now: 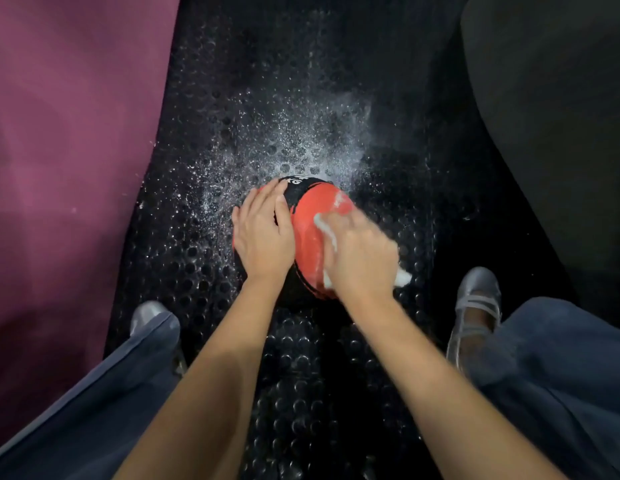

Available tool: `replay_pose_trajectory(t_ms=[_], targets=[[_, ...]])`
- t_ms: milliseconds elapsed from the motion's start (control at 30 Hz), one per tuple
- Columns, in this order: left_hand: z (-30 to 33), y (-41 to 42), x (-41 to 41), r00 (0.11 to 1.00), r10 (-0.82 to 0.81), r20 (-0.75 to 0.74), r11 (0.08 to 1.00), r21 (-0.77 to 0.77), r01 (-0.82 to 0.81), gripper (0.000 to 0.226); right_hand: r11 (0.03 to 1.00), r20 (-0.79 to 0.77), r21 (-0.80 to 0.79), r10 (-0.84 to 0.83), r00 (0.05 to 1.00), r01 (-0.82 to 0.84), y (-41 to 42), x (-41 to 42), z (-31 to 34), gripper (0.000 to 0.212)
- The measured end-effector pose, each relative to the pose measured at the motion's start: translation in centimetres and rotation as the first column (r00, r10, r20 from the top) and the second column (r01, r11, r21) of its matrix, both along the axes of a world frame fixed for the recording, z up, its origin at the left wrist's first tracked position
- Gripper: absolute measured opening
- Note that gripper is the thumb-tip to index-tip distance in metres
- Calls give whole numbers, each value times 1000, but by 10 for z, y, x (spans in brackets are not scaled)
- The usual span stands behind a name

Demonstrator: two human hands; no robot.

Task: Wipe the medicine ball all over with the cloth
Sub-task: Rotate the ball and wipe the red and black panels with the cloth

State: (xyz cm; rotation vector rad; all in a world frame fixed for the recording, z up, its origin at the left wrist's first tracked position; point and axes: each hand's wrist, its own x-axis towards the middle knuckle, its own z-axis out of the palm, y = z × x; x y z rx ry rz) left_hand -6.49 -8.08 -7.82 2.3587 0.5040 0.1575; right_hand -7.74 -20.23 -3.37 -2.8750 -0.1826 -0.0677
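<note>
A red and black medicine ball (310,216) sits on the black studded floor mat in the middle of the view. My left hand (263,233) lies flat on the ball's left side, fingers straight, steadying it. My right hand (360,254) presses a white cloth (402,277) against the ball's right side; the hand is blurred. Bits of the cloth show at the fingertips and under the wrist. The ball's underside is hidden.
The black rubber mat (301,98) is speckled with white droplets or dust around the ball. A purple padded surface (66,150) stands on the left, a dark object (551,133) at right. My feet in grey shoes (476,306) flank the ball.
</note>
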Motion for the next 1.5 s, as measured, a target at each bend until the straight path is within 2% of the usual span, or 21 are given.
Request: replay_pose_trajectory(t_ms=[100, 200, 267, 333, 433, 567, 633, 767, 833, 933, 1000, 1100, 1167, 1267, 1367, 1500], targets=[[-1, 0, 1, 1000, 0, 11, 1000, -2, 0, 49, 993, 48, 16, 117, 992, -118, -3, -16, 0, 17], [-5, -5, -7, 1000, -14, 17, 999, 30, 13, 46, 998, -73, -58, 3, 997, -7, -9, 28, 3, 21], [-5, -6, -7, 1000, 9, 17, 999, 40, -10, 47, 996, -118, -88, -14, 993, 3, -10, 31, 0, 24], [-4, -4, 0, 999, 41, 4, 999, 22, -41, 49, 997, -23, -60, 45, 999, -46, -3, 5, 5, 16], [-2, -2, 1, 999, 41, 18, 999, 5, -41, 49, 985, -2, 1, 173, 985, -173, -4, -25, 4, 11], [-4, -6, -6, 999, 42, 28, 999, 10, -42, 46, 999, -48, -33, 19, 999, -20, -9, 23, 0, 23], [-3, -7, -3, 998, 64, 10, 998, 9, -64, 46, 998, -59, -56, -14, 998, 11, -6, 24, -4, 22], [-3, -6, -1, 996, 86, 29, 996, -17, -85, 47, 993, 46, -25, 118, 992, -117, 1, -15, 2, 12], [-5, -5, -5, 997, 63, 50, 998, -16, -63, 45, 993, 5, -41, 107, 994, -106, -5, -3, 3, 19], [-5, -7, -10, 997, 60, 55, 998, -15, -60, 43, 999, -146, -19, -33, 989, 31, -13, 40, 3, 24], [-5, -5, -13, 997, 58, 52, 998, -17, -57, 44, 1000, -185, -11, -22, 982, 20, -12, 47, 2, 26], [-1, 5, -12, 999, 13, 52, 1000, -22, -12, 43, 999, -147, 31, 43, 988, -39, -9, 34, 1, 26], [5, 11, -7, 1000, 11, -9, 998, -58, -11, 37, 997, -115, 49, 64, 991, -59, -5, 27, 0, 26], [5, 12, -11, 994, 61, -92, 998, -23, -64, 40, 994, -18, -13, 112, 994, -112, 3, 10, -3, 27], [1, 15, -27, 992, 120, -47, 992, -32, -122, 47, 993, 91, 13, 118, 989, -120, 11, -14, -6, 24], [-4, 23, -46, 988, 154, 16, 983, -107, -152, 48, 985, 49, 84, 147, 988, -151, 14, -20, -9, 12]])
